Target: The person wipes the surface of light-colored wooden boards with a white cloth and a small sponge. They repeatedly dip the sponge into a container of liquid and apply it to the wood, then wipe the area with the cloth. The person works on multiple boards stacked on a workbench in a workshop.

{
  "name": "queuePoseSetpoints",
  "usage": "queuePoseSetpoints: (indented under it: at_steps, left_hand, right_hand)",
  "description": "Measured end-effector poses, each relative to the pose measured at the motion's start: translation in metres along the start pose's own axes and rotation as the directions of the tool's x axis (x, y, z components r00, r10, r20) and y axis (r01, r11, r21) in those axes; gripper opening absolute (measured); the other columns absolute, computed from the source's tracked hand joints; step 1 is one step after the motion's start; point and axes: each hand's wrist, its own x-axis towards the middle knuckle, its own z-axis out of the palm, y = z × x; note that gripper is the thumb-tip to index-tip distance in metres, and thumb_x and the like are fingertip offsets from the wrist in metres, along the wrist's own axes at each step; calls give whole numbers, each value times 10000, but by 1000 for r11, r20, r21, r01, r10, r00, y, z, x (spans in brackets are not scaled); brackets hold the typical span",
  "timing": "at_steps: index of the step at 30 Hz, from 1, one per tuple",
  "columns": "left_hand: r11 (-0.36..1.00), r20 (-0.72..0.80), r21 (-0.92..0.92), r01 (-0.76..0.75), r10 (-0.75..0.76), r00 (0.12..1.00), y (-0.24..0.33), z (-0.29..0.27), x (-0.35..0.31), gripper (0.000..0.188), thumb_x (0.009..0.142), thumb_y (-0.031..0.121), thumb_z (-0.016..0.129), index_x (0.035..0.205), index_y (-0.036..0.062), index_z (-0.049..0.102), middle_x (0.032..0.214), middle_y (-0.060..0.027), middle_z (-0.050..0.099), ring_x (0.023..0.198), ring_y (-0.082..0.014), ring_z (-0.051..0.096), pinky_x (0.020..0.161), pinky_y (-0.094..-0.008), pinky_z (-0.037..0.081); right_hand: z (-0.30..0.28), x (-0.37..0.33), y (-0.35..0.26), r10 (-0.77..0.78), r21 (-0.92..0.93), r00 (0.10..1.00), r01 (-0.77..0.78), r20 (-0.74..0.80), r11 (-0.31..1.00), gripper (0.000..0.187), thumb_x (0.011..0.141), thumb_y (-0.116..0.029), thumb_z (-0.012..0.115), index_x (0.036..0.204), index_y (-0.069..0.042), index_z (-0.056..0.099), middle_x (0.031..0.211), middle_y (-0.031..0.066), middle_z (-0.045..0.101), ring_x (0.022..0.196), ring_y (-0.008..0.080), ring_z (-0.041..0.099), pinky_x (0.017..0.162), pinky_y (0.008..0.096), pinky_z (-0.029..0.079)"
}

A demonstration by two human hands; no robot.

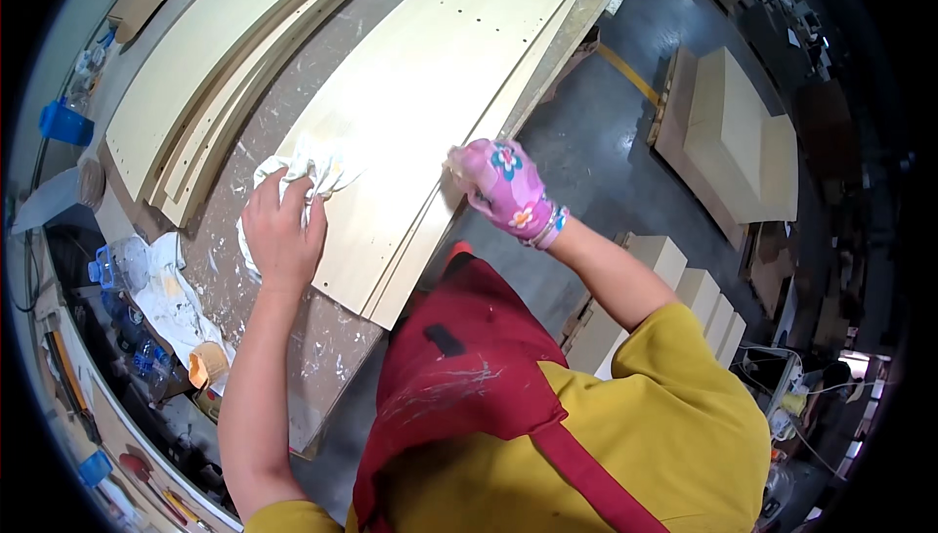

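My left hand (281, 230) is bare and presses a crumpled white rag (315, 170) onto the near end of a long pale wooden panel (440, 84). My right hand (503, 186) wears a pink flowered glove and is closed against the panel's right edge, fingers curled; I cannot tell if something small is inside them. The panel lies on a paint-spattered workbench (322, 338) and has small drilled holes in it.
More pale boards (205, 54) are stacked at the bench's far left. A dirty cloth (171, 298), a roll of tape (207, 365) and plastic bottles (117, 264) lie at the left. Stacked panels (743, 132) stand on the grey floor at the right.
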Motion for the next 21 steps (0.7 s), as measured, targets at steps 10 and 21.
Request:
queuePoseSetpoints:
  at_steps: [10,21]
  left_hand:
    - [1000,30,11,12,-12,999,4,-1,3,230,804,203,638,1002,88,641,1143,-137,573,1030,-325,545,861,-427,405]
    - [1000,67,-19,15,-14,998,1,-3,4,236,817,199,628,1021,82,642,1153,-157,575,1049,-336,536,897,-433,392]
  right_hand:
    - [-11,12,26,30,-40,996,-34,-81,999,360,807,-186,623,1153,-100,576,1133,112,590,1076,292,565,915,438,428]
    - [-44,31,117,487,320,784,-381,-385,867,303,905,-256,587,1131,-68,517,971,200,638,884,344,653,718,396,499]
